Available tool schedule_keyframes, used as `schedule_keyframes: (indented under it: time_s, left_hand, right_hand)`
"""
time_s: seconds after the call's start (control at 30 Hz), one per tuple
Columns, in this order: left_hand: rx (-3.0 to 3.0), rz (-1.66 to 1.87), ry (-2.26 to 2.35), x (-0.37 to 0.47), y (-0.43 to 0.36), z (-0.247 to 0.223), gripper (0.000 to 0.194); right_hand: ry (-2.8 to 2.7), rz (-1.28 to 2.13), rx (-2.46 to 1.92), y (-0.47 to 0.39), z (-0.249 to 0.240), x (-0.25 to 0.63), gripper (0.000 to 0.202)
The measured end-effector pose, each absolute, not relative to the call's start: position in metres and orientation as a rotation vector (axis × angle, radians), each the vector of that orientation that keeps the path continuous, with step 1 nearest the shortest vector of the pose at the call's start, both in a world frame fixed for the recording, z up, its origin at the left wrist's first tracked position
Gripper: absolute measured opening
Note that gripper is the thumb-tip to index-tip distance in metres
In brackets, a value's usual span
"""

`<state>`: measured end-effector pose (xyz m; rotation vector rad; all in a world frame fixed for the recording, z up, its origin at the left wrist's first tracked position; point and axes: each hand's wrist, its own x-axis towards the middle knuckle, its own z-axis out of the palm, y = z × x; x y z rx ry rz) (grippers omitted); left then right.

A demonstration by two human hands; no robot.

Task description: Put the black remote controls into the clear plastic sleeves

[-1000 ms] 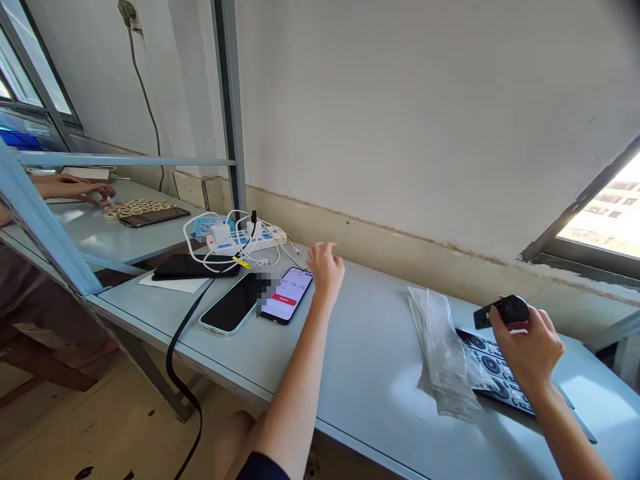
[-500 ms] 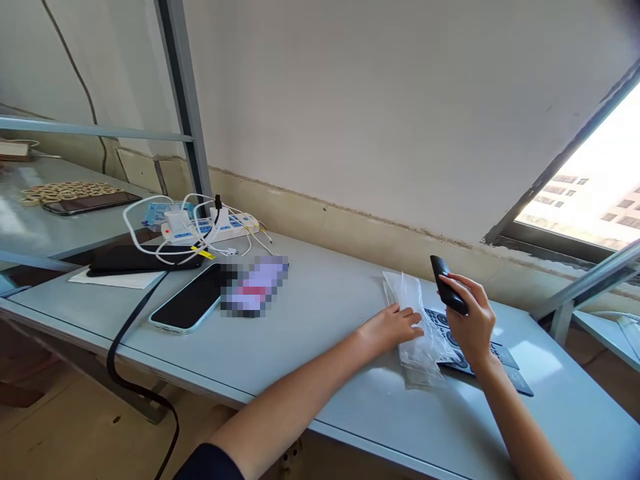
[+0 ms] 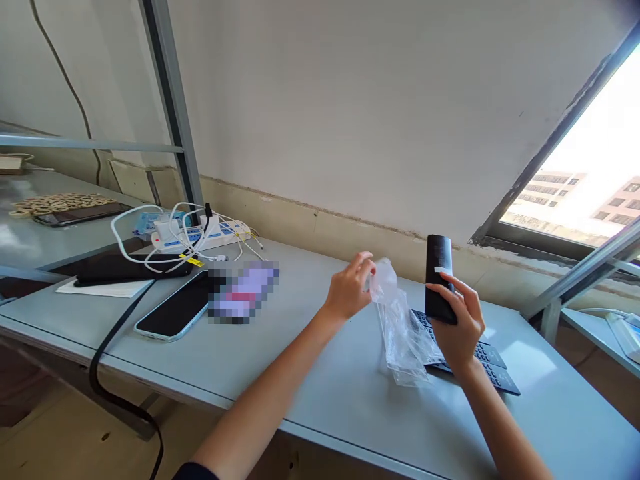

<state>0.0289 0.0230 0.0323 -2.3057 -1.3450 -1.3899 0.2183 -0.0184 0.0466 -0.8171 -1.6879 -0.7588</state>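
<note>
My left hand (image 3: 351,287) pinches the upper end of a clear plastic bag (image 3: 403,333), lifting it off the desk while the lower part hangs down to the surface. In my right hand (image 3: 461,320) is a black remote control (image 3: 439,277), held upright with its back, bearing a small white label, towards me. Several black remotes (image 3: 493,367) lie side by side on the desk under and behind the bag and my right hand, partly hidden by both.
Left on the desk (image 3: 310,360) are a phone with a pale case (image 3: 175,307), a blurred-out phone (image 3: 245,293), a black pouch (image 3: 125,267) and a power strip (image 3: 215,237) with tangled white cables. A black strap (image 3: 100,360) hangs over the front edge. Metal posts (image 3: 173,100) rise behind.
My left hand has gone from lying over the bag to gripping its end and raising it up and left. My right hand has turned the remote upright.
</note>
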Motion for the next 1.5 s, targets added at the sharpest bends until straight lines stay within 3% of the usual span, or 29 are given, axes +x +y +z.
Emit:
schedule_keyframes:
  time_s: [0.17,0.4,0.53,0.87,1.17,1.5]
  left_hand:
    - [-2.045,-1.566,-1.314,0.011,0.033,0.036,0.014]
    - [-2.589,-0.978,-1.450,0.017,0.035,0.023,0.018]
    - [-2.760,-0.769,-1.338,0.019,0.035,0.014,0.040]
    - [-2.823,-0.521,-1.482,0.017,0.038,0.005,0.056]
    - [-2.788,-0.492,-1.462,0.008,0.042,0.006,0.042]
    - [-2.740,-0.493,-1.296,-0.009,0.037,0.003,0.026]
  right_hand:
    - [-1.748,-0.686,-0.736,-0.022,0.039,0.208,0.036]
    - [-2.016,-0.733,-0.665,-0.023,0.026,0.197,0.027]
    - [-1.991,-0.763,-0.671,-0.021,0.025,0.200,0.032]
    - [-2.039,-0.729,-0.959,-0.008,0.020,0.206,0.044]
    - [-2.016,-0.860,-0.849,-0.011,0.029,0.207,0.044]
    - [-2.085,-0.704,-0.621,-0.029,0.017,0.179,0.035]
